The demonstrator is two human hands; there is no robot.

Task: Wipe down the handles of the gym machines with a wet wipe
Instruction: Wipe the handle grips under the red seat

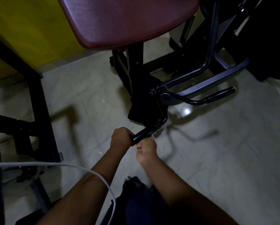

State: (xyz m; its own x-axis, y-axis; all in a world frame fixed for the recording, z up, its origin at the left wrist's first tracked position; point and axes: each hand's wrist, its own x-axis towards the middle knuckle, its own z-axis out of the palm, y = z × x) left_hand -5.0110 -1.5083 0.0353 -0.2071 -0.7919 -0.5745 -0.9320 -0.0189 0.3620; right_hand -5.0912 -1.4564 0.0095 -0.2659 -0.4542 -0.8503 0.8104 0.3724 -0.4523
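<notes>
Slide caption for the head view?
Left hand grips the black handle; right hand pinches a pale wipe beneath it.

A dim gym: maroon padded seat point(128, 21); black steel machine frames point(38, 98); grip handles point(220, 93); pale tiled floor point(217, 151)

The near handle point(146, 132) stood before the seat point(128, 21), above the floor point(217, 151); left grip point(120, 138) on its end, right grip point(146, 150) with wet wipe point(152, 136) beneath. Another handle point(220, 93) lay behind, rightward.

Pale tiled floor point(233, 151), yellow wall point(22, 21) (dim light)
</notes>
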